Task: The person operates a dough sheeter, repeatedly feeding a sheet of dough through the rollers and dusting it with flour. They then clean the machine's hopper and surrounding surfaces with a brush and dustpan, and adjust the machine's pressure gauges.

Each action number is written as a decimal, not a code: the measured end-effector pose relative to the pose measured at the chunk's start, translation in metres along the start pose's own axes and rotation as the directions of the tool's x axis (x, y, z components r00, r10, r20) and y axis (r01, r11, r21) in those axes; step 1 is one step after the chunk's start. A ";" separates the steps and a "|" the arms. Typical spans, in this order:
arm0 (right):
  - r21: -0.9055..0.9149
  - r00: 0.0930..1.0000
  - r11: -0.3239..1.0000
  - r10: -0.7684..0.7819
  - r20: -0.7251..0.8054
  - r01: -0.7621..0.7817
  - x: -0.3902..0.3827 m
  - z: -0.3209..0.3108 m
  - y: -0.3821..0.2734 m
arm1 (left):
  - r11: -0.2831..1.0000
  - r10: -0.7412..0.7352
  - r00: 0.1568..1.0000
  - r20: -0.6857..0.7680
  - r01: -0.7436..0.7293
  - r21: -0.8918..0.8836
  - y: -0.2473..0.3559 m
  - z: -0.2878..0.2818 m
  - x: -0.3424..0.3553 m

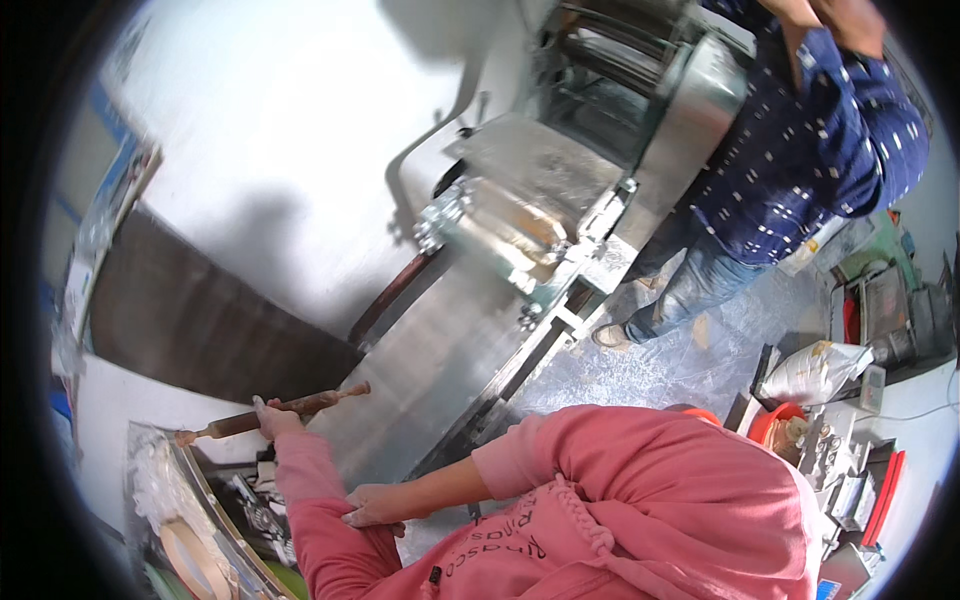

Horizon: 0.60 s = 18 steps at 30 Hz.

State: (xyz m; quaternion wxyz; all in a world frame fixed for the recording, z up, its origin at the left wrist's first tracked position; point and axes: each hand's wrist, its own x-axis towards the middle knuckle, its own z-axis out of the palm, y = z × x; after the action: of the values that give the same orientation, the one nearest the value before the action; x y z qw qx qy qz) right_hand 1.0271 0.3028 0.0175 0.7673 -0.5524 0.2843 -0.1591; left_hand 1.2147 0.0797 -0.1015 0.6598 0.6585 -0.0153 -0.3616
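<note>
My left hand (272, 418) is closed round a brown wooden rolling pin (318, 402), which tilts across the near left end of a long metal table (408, 375). One handle of the pin reaches over the tabletop; the other points left toward the wall. My right hand (378, 506) lies across my left forearm, its fingers gripping the pink sleeve (335, 525). Some of those fingers are hidden by the cloth. Both hands look dusted with white powder.
Beyond the table stands a metal roller machine (520, 220), like a dough sheeter. A person in a dark blue patterned shirt (790, 170) stands to its right, arms raised. A dark board (200, 310) leans on the left wall. At right are a white sack (818, 372) and a red bowl (778, 425).
</note>
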 end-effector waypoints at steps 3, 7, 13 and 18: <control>-0.030 0.955 0.954 -0.298 0.010 0.298 -0.067 -0.016 0.001 | 0.969 0.146 0.972 0.184 -0.178 0.171 0.011 0.026 -0.063; -0.132 0.766 0.755 -0.638 0.080 0.642 -0.179 -0.016 -0.004 | 0.472 0.493 0.741 0.457 -0.669 0.575 0.017 0.046 -0.170; -0.316 0.811 0.754 -0.576 0.102 0.576 -0.264 -0.029 -0.037 | -0.095 0.448 0.502 0.740 -0.796 0.597 -0.023 0.047 -0.249; -0.567 0.806 0.663 -0.592 0.004 0.490 -0.330 -0.081 -0.025 | -0.386 -0.416 0.023 0.909 -0.910 -0.153 -0.135 -0.032 -0.245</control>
State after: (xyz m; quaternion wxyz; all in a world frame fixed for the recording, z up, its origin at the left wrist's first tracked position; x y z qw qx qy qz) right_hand 0.7196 0.4168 0.1084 0.4669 -0.7884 0.2076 -0.3426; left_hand 0.9879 0.2466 -0.1125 -0.1052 0.4206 -0.8976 -0.0800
